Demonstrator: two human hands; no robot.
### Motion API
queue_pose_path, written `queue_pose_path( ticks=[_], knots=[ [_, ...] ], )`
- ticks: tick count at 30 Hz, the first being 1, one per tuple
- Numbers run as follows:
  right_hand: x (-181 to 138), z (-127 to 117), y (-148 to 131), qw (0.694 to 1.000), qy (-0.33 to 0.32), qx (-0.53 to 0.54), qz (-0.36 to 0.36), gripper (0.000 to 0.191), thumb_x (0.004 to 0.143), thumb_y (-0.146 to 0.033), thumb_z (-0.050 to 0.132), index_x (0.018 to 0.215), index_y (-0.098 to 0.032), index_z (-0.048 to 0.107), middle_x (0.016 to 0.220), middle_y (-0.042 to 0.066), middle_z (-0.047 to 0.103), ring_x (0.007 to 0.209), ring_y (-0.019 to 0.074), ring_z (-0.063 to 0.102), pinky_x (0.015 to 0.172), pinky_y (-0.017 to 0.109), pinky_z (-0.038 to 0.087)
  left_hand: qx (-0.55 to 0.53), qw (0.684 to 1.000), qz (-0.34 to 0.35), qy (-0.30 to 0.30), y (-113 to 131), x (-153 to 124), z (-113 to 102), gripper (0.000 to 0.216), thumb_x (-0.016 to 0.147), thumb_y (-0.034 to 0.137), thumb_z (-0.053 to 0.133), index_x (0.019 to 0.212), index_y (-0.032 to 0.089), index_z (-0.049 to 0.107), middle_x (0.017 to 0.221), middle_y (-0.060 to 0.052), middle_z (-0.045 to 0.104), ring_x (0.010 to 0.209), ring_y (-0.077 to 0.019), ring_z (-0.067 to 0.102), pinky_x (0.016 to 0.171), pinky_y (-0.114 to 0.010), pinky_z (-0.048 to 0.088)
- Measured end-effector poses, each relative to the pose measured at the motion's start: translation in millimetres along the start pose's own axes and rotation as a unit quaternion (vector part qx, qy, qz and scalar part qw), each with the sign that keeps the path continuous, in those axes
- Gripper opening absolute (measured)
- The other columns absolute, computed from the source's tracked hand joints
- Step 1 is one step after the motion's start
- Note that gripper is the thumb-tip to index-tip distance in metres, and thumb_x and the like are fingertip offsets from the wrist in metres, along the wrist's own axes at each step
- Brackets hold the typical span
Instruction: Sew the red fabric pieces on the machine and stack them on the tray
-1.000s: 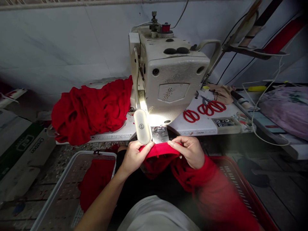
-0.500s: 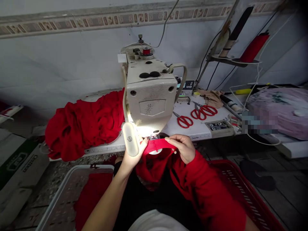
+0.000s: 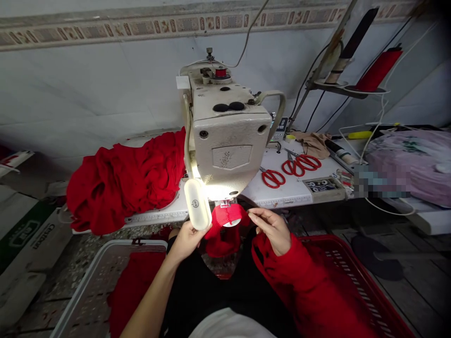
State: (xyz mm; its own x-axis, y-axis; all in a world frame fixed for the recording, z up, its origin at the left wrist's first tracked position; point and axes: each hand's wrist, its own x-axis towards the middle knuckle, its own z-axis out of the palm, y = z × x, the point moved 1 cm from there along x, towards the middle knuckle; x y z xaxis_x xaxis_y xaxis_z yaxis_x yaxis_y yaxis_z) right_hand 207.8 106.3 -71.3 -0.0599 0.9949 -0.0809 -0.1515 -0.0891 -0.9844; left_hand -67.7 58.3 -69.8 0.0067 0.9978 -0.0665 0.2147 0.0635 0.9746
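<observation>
A red knit fabric band [image 3: 227, 215] with a line of stitching lies under the presser foot of the white sewing machine [image 3: 230, 141], its lower part hanging below the bed. My left hand [image 3: 186, 240] is closed on the band's left end, beneath the lit oval lamp [image 3: 197, 204], which stands in front of some fingertips. At the right end, my right hand [image 3: 273, 230] pinches the edge of the fabric between thumb and fingers. More red cloth [image 3: 310, 277] covers my right forearm.
Red fabric is heaped [image 3: 127, 180] left of the machine. Several red-handled scissors [image 3: 273, 178] and a small parts tray [image 3: 324, 185] lie to the right. A white basket [image 3: 88, 277] and a red basket [image 3: 366, 286] flank my legs. Thread cones [image 3: 378, 70] stand behind.
My left hand has moved down and left from the presser foot along the fabric. My right hand has shifted slightly down and right. The band looks more curved and less stretched.
</observation>
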Motion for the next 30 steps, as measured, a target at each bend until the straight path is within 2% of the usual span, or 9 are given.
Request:
queue_pose_path(
  ticks=[2,7,10,13,16,20,24,27,30],
  knots=[
    [-12,1,1,1.0,-0.01,0.009,0.015,0.037,0.077,-0.047,0.087,0.094,-0.016,0.078,0.077,0.004,0.073,0.055,0.0101,0.058,0.043,0.018,0.045,-0.001,1.0,-0.015,-0.007,-10,-6,-21,0.042,0.086,0.053,0.073,0.079,0.013,0.069,0.055,0.003,0.051,0.043,-0.0074,0.043,0.043,-0.019,0.033],
    [-39,28,10,0.982,-0.161,-0.01,0.097,0.039,0.079,-0.05,0.084,0.081,-0.013,0.074,0.061,0.006,0.071,0.05,0.0157,0.066,0.035,0.017,0.037,-0.057,0.996,-0.002,0.063,-7,-5,-52,0.034,0.086,0.048,0.076,0.081,0.014,0.07,0.054,0.005,0.049,0.041,-0.0058,0.037,0.039,-0.017,0.028],
    [-42,45,18,0.979,-0.177,-0.038,0.096,0.04,0.078,-0.052,0.083,0.082,-0.012,0.075,0.063,0.007,0.072,0.055,0.018,0.069,0.038,0.019,0.04,-0.052,0.994,0.018,0.096,5,-3,-37,0.031,0.085,0.044,0.076,0.079,0.014,0.071,0.058,0.002,0.058,0.046,-0.0085,0.047,0.043,-0.017,0.036],
    [-41,52,13,0.98,-0.18,-0.075,0.038,0.042,0.078,-0.049,0.084,0.099,-0.013,0.079,0.086,0.01,0.077,0.059,0.0148,0.066,0.043,0.021,0.044,-0.059,0.992,0.022,0.108,13,-9,-10,0.028,0.084,0.042,0.078,0.08,0.014,0.072,0.067,-0.002,0.067,0.055,-0.0118,0.057,0.051,-0.02,0.046],
    [-45,49,-6,0.976,-0.206,-0.073,0.007,0.049,0.08,-0.048,0.084,0.116,-0.016,0.076,0.092,0.007,0.076,0.058,0.0117,0.061,0.048,0.022,0.047,-0.073,0.997,-0.017,0.018,15,-23,10,0.032,0.087,0.044,0.075,0.078,0.014,0.072,0.06,0.001,0.061,0.043,-0.0083,0.046,0.042,-0.019,0.038],
    [-57,37,-26,0.966,-0.246,-0.07,0.041,0.044,0.093,-0.055,0.068,0.078,-0.013,0.073,0.061,0.001,0.066,0.054,0.0122,0.061,0.051,0.022,0.048,-0.058,0.986,0.051,-0.146,19,-39,14,0.028,0.09,0.037,0.073,0.075,0.014,0.075,0.073,-0.006,0.069,0.057,-0.0116,0.056,0.054,-0.022,0.045],
    [-63,27,-26,0.905,-0.378,-0.158,0.114,0.044,0.084,-0.057,0.077,0.07,-0.015,0.071,0.052,-0.004,0.06,0.038,0.0078,0.054,0.036,0.015,0.038,-0.007,0.988,0.074,-0.138,31,-36,24,0.019,0.092,0.036,0.071,0.092,0.018,0.078,0.09,-0.009,0.074,0.081,-0.0201,0.067,0.072,-0.026,0.051],
    [-58,18,-25,0.873,-0.435,-0.214,0.062,0.041,0.076,-0.055,0.084,0.067,-0.017,0.073,0.047,-0.006,0.057,0.037,0.0064,0.055,0.037,0.012,0.037,0.078,0.961,0.043,-0.26,42,-35,43,0.019,0.092,0.037,0.071,0.099,0.021,0.078,0.098,-0.007,0.074,0.092,-0.0231,0.066,0.08,-0.028,0.05],
    [-51,9,-26,0.854,-0.463,-0.226,0.068,0.042,0.068,-0.058,0.089,0.073,-0.018,0.077,0.049,-0.007,0.06,0.039,0.0068,0.058,0.039,0.012,0.039,0.12,0.934,0.024,-0.335,45,-35,50,0.029,0.092,0.042,0.07,0.077,0.018,0.073,0.077,-0.003,0.068,0.076,-0.0188,0.06,0.073,-0.027,0.046]
  ],
)
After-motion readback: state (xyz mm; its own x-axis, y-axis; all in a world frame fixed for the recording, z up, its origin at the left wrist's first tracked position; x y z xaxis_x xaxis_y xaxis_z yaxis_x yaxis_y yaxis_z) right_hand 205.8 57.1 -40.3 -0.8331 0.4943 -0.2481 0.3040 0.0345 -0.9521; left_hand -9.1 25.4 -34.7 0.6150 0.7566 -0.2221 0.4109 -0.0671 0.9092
